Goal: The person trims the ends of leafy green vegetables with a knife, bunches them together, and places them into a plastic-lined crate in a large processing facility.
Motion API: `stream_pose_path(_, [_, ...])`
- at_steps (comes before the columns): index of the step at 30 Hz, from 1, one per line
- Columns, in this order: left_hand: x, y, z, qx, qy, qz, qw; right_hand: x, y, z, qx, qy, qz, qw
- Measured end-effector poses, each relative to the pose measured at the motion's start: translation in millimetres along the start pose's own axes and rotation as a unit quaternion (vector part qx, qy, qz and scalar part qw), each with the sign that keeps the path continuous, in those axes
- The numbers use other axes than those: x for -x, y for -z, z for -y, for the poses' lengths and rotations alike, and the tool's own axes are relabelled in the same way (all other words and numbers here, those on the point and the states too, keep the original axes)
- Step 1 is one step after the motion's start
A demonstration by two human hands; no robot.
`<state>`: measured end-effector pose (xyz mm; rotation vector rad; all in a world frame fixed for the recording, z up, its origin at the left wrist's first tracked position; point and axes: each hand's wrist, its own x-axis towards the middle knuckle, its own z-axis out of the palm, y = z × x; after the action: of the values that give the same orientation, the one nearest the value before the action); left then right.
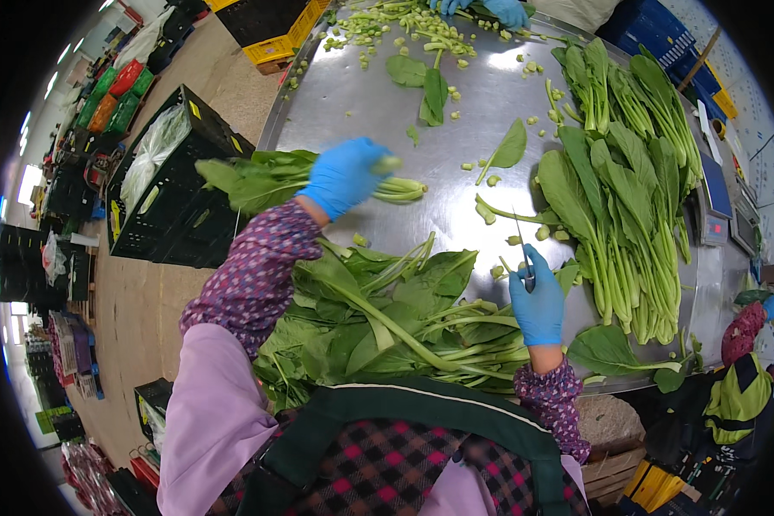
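My left hand (347, 175), in a blue glove and blurred, is closed on leafy green stalks at the left of the steel table (361, 97). Their leaves (251, 184) stick out to its left, and pale stem ends (403, 189) show to its right. My right hand (537, 303), also gloved, grips a small knife (527, 271) with the thin blade pointing away from me. Between my arms lies a loose heap of leaves and stalks (387, 322). A large pile of long-stemmed greens (625, 226) stands right of the knife.
Cut stem butts (419, 26) are scattered across the far table. Another person's gloved hands (506, 11) are at the far edge. A dark crate (174, 219) with a plastic liner stands left of the table. A scale (713, 226) is on the right, with another person's sleeve (742, 332) beyond.
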<state>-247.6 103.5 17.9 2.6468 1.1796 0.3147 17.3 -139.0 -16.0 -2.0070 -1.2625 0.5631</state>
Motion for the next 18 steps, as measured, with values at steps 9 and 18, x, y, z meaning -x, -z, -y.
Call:
stream_pose_path(9, [-4.6, -48.6, -30.4, 0.116, -0.115, 0.069, 0.984, -13.9, -12.9, 36.9, -0.029, 0.036, 0.014, 0.999])
stream_pose_path(18, [49.4, 3.0, -124.6, 0.144, -0.071, -0.080, 0.984, 9.1, -21.2, 64.6, 0.008, 0.163, -0.068, 0.984])
